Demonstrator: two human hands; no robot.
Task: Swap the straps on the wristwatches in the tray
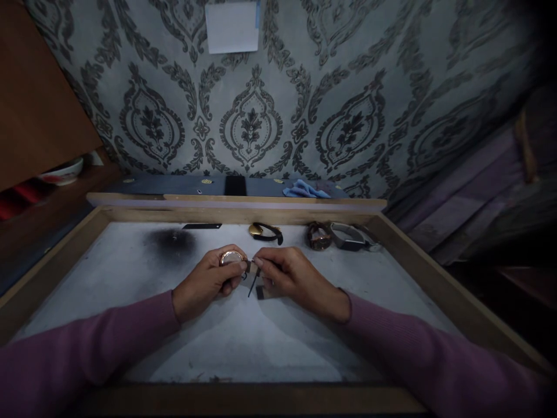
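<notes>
My left hand [213,273] is closed around a round watch [231,258] with a shiny rose-gold rim. Its thumb presses near the right edge of the watch case. Close beside it, my right hand [289,274] pinches a thin dark strap [252,284] at the watch's right side, and the strap hangs down between the two hands. A small light glint shows at the right fingertips; what it is cannot be made out. Both hands are above the pale board of a wooden-rimmed tray [209,348].
Along the tray's back lie a black blade [202,226], a gold watch with black strap [265,232], a brown watch [319,236] and a grey-banded watch [347,237]. Behind the rim [235,201] are a black flat object [235,186] and a blue cloth [304,189].
</notes>
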